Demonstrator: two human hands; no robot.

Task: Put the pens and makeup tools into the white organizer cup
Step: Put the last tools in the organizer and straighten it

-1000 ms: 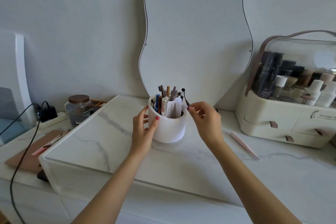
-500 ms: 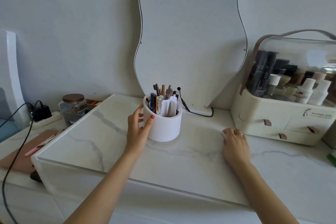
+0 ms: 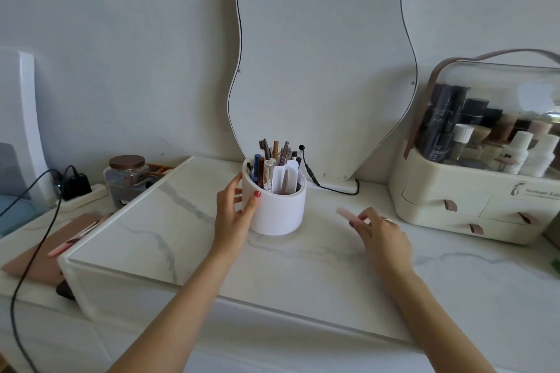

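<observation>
White marble-veined tabletop [image 3: 212, 254] bears: white organizer cup [image 3: 277, 209], wavy mirror [image 3: 321, 70] at rear, cream cosmetics organizer [image 3: 454, 206] right, black cable [image 3: 330, 188] trailing behind cup.

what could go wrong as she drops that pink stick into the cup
1. The white organizer cup is already crowded with upright pens, so the pink stick could snag or knock one out.
2. The right hand seems to pinch the stick only near one end, and the stick looks blurred; it may slip onto the marble top.
3. The left hand steadies only one side of the cup, so a hard push could tip it toward the black cable.
</observation>
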